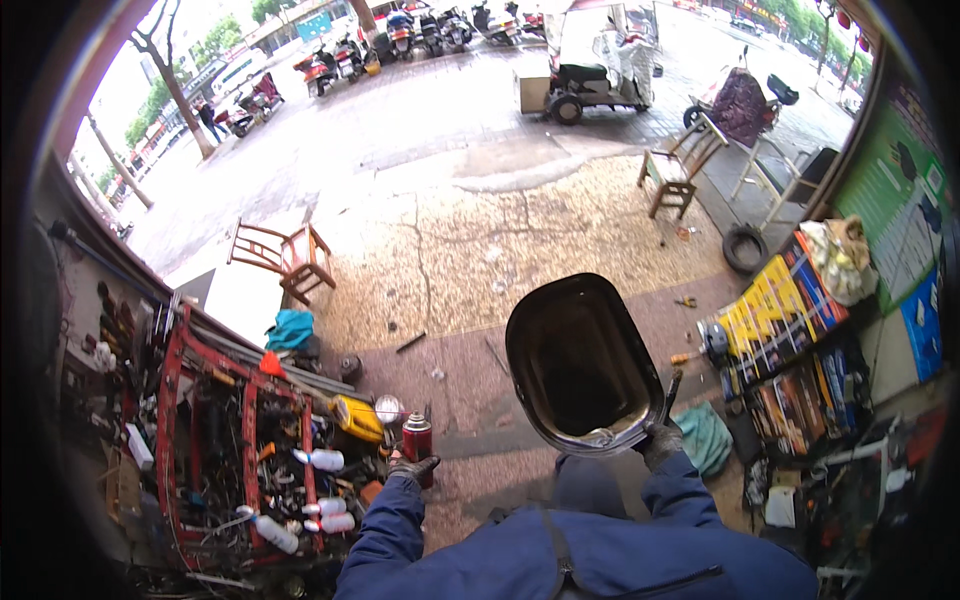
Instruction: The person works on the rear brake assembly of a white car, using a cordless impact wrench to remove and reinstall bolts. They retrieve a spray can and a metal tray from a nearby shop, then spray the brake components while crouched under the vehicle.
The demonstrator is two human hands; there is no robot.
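My gloved left hand [408, 468] is wrapped round a red spray can [418, 438] with a pale top, held upright beside the cluttered red rack. On my right, my gloved right hand [662, 445] grips the near right edge of a dark oblong basin [600, 425]. The basin is tilted so that its black inside faces me, and some shine shows along its lower rim. A thin dark stick [673, 388] rises by the right hand; whether the fingers hold it too, I cannot tell.
To the left stands a red metal rack [250, 450] full of tools and white bottles [275, 533]. A yellow container [357, 418] is near the can. Stacked boxes [785, 300], a teal cloth [705, 440] and a tire [745, 248] lie right. Wooden chairs [300, 262] stand toward the street.
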